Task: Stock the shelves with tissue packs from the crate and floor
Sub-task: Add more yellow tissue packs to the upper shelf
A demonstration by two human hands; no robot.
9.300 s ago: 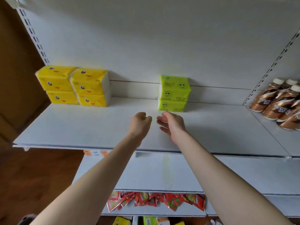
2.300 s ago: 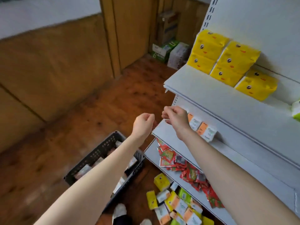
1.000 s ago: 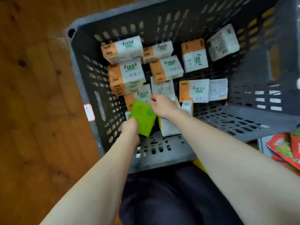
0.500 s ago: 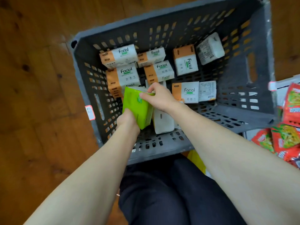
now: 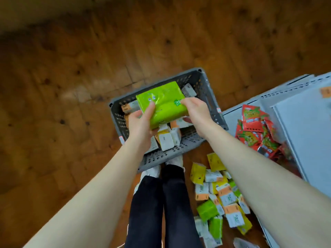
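A green tissue pack [image 5: 162,102] is held up above the grey crate [image 5: 211,90] by both hands. My left hand [image 5: 140,127] grips its near left corner, thumb on the top face. My right hand [image 5: 196,110] grips its right end, fingers curled over the edge. Orange-and-white tissue packs [image 5: 167,140] lie on the crate's bottom below the green one. More tissue packs [image 5: 219,196], yellow, green and orange-and-white, lie in a loose pile on the floor at the right.
White shelves [image 5: 302,122] stand at the right, the lower one carrying red snack packets [image 5: 256,129]. My legs in dark trousers [image 5: 161,208] stand right behind the crate. A wooden floor [image 5: 71,86] spreads to the left and beyond.
The green pack has been lifted out of the crate with both hands and now lies flat between them. The view has pulled back and up from the crate.
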